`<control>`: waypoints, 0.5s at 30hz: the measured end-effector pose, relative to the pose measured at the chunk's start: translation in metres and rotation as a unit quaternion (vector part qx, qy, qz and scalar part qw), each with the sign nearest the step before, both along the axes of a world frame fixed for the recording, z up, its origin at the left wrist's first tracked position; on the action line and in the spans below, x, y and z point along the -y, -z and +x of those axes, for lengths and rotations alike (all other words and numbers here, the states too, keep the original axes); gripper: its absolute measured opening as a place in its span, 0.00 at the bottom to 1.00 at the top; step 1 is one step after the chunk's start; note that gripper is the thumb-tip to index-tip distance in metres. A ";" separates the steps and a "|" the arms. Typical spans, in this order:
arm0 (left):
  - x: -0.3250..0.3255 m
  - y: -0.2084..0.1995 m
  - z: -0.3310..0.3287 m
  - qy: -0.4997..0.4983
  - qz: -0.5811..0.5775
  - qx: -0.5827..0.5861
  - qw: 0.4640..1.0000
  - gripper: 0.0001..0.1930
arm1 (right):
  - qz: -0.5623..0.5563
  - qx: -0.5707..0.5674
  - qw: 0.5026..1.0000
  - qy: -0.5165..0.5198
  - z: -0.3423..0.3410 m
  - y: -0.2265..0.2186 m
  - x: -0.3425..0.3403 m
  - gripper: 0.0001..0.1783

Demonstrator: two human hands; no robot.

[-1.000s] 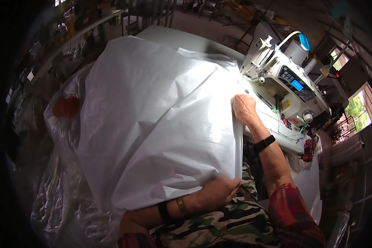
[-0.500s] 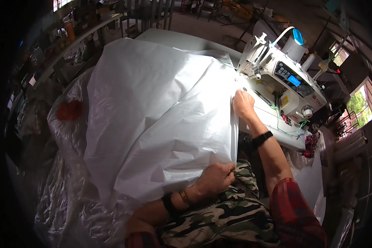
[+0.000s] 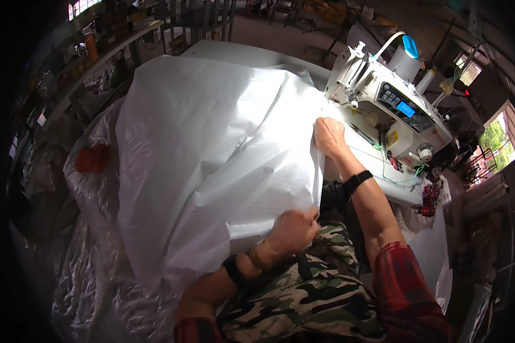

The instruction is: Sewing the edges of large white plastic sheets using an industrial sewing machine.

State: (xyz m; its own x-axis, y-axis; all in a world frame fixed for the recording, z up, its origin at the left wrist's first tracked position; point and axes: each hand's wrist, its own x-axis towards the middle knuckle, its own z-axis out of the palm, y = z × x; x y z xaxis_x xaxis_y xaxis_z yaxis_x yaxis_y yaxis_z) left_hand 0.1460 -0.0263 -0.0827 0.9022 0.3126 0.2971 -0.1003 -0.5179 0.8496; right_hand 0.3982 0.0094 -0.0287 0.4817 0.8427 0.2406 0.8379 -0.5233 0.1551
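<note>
A large white plastic sheet [image 3: 212, 148] with a woven-looking texture lies spread and creased over the table. My left hand [image 3: 294, 230] is closed on its near right corner, close to my lap. Further along the same right edge, my right hand [image 3: 330, 136] is closed on the sheet, just short of the sewing machine [image 3: 395, 103]. Between both hands the edge runs fairly straight. The needle area is washed out by the lamp's bright light, so I cannot tell whether the sheet lies under the presser foot.
The white sewing table [image 3: 377, 177] carries green thread and small tools beside the machine. A thread cone [image 3: 406, 64] stands behind it. Crumpled clear plastic [image 3: 91, 263] with an orange-red patch [image 3: 94, 158] hangs at the left. A shelf [image 3: 109, 63] stands far left.
My left hand has moved up and slightly left with the sheet's corner. My right hand has shifted a little left and away from me, still gripping the edge. Folds in the sheet have changed.
</note>
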 end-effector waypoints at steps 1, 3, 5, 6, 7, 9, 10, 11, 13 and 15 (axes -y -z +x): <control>-0.004 -0.002 0.004 -0.008 0.006 0.006 1.000 0.07 | 0.000 -0.003 1.000 0.000 0.006 0.003 -0.005 0.07; -0.008 -0.006 0.007 -0.011 0.013 0.006 1.000 0.07 | 0.035 0.027 0.998 0.041 0.015 0.009 -0.010 0.04; -0.010 -0.009 0.008 -0.017 0.002 0.016 1.000 0.07 | 0.044 0.015 0.997 0.059 0.011 0.009 -0.011 0.04; -0.008 -0.006 0.008 -0.023 -0.004 0.024 0.999 0.07 | 0.049 0.002 0.997 0.061 0.007 0.010 -0.006 0.04; -0.008 -0.008 0.007 -0.025 -0.004 0.024 0.999 0.07 | 0.055 -0.010 0.997 0.060 0.003 0.011 -0.002 0.04; -0.007 -0.012 0.006 -0.025 -0.053 -0.012 0.998 0.08 | 0.076 -0.021 0.996 0.052 -0.009 0.014 0.014 0.03; -0.006 -0.010 0.007 -0.025 -0.055 -0.011 0.998 0.08 | 0.096 -0.032 0.994 0.045 -0.015 0.015 0.021 0.03; -0.006 -0.007 0.008 -0.028 -0.048 -0.008 0.998 0.08 | 0.094 -0.032 0.994 0.044 -0.019 0.016 0.022 0.03; -0.005 -0.005 0.009 -0.029 -0.043 -0.004 0.999 0.08 | 0.083 -0.014 0.996 0.027 -0.026 0.015 0.024 0.02; -0.006 -0.006 0.011 -0.039 0.002 -0.006 0.999 0.08 | 0.058 -0.012 0.998 0.017 -0.027 0.008 0.022 0.02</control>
State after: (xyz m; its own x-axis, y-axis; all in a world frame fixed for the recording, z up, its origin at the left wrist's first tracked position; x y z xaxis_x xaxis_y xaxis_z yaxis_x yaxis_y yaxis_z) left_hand 0.1572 -0.0204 -0.0765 0.8786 0.3808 0.2881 -0.0493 -0.5279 0.8479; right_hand 0.3712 -0.0124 -0.0369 0.5158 0.7933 0.3234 0.8226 -0.5641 0.0719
